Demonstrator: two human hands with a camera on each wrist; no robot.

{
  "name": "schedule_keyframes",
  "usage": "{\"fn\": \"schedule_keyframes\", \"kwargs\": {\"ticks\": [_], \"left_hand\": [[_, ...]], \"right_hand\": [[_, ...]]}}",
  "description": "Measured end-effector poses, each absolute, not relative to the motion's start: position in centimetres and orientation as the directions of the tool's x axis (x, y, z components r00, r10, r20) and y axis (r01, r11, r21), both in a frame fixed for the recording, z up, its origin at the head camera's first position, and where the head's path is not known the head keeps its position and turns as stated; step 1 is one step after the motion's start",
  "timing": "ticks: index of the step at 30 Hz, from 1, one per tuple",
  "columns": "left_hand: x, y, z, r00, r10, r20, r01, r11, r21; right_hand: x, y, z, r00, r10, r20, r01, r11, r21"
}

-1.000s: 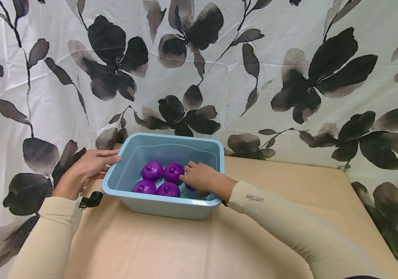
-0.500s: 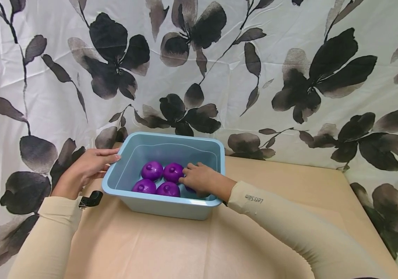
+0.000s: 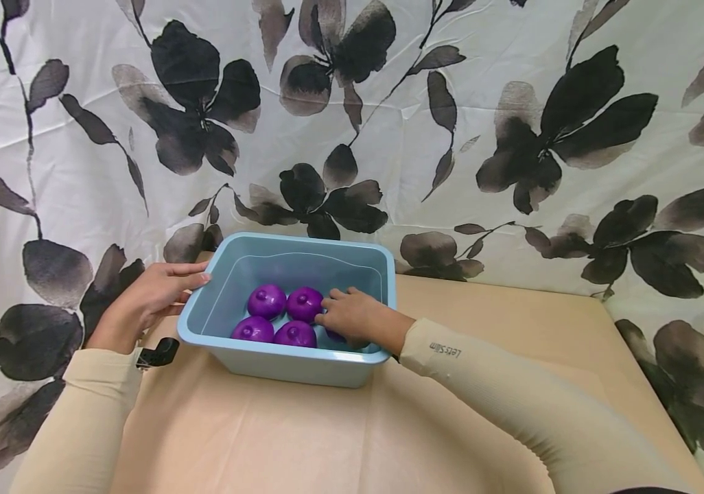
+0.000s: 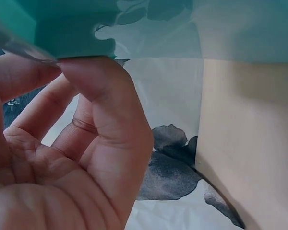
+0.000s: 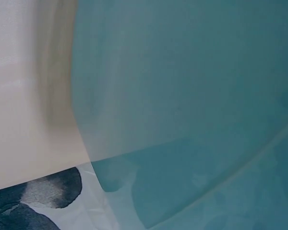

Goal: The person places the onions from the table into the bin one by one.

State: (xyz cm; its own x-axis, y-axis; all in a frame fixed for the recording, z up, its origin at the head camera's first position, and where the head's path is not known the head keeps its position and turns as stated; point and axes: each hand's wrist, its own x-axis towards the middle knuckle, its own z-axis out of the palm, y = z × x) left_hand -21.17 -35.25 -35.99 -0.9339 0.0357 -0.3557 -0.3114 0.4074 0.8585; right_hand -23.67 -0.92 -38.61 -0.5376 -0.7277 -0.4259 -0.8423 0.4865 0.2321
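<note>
A light blue plastic tub (image 3: 293, 363) stands on the tan table. Several purple round balls (image 3: 267, 300) with small knobs lie on its floor. My left hand (image 3: 186, 283) grips the tub's left rim; in the left wrist view the left hand's thumb (image 4: 103, 100) presses up under the tub's rim (image 4: 72, 36). My right hand (image 3: 344, 318) reaches inside the tub, its fingers curled over a purple ball (image 3: 335, 335) that is mostly hidden beneath it. The right wrist view shows only the tub's wall (image 5: 182, 91) up close, not the hand.
The tan table (image 3: 278, 439) stretches toward me and to the right of the tub. A white curtain with black flowers (image 3: 451, 137) hangs right behind the tub and along both sides. A black clip (image 3: 158, 354) sits at my left wrist.
</note>
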Motion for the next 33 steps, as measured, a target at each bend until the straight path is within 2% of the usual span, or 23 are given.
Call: {"fn": "schedule_keyframes", "kwargs": {"ticks": [5,9,13,17,20,26,33], "left_hand": [[-21.1,-35.3,-36.2,-0.934,0.043,-0.355,-0.309,0.404,0.861],[-20.9,-35.3,-36.5,-0.933,0.051,-0.356,-0.309,0.390,0.867],[-21.2,-34.9,-36.3,-0.934,0.062,-0.353,-0.298,0.409,0.862],[-21.4,-34.3,-35.8,-0.943,0.054,-0.327,-0.260,0.491,0.832],[-21.3,-34.0,-35.3,-0.953,0.048,-0.298,-0.219,0.570,0.792],[-20.7,-33.0,-33.7,-0.974,0.040,-0.222,-0.133,0.695,0.707],[-20.2,-29.6,-31.4,-0.998,0.044,-0.050,0.014,0.868,0.497]], "right_hand": [[-23.9,-0.9,-38.6,-0.548,-0.735,-0.399,-0.836,0.492,0.243],[-24.2,-0.4,-38.5,-0.567,-0.755,-0.330,-0.824,0.522,0.221],[-24.4,0.7,-37.4,-0.595,-0.768,-0.237,-0.802,0.587,0.110],[-24.6,2.4,-35.4,-0.623,-0.772,-0.125,-0.778,0.629,-0.002],[-24.7,3.8,-34.3,-0.648,-0.761,-0.040,-0.760,0.649,-0.037],[-24.4,6.4,-33.7,-0.704,-0.707,0.065,-0.710,0.704,-0.031],[-23.9,7.9,-33.9,-0.773,-0.616,0.152,-0.628,0.777,-0.041]]}}
